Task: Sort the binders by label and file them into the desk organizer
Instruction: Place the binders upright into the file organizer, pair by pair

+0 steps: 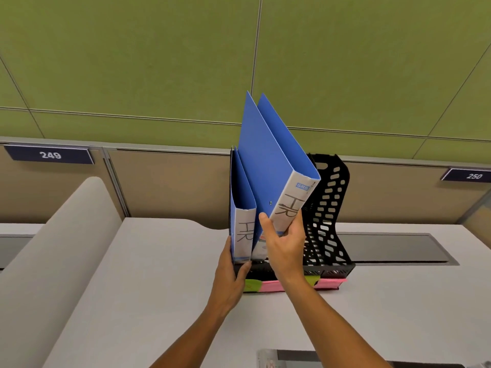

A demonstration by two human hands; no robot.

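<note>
A black perforated desk organizer (329, 208) stands on the white desk against the partition. One blue binder (240, 205) with "HR" handwritten on its white spine stands upright in the leftmost slot. My left hand (231, 274) grips the organizer's front left corner, thumb against that binder's lower spine. My right hand (285, 245) holds a second blue binder (268, 166), also marked "HR", by the bottom of its spine. This binder is tilted to the right, its lower end down in the slot beside the first one. The organizer's right slots look empty.
Green and pink sticky notes (268, 286) line the organizer's front edge. A grey cable-tray cover (393, 248) lies flush in the desk to the right. A rounded white divider (55, 251) rises on the left. Number plates 249 (50, 154) and 250 (474, 176) hang on the partition.
</note>
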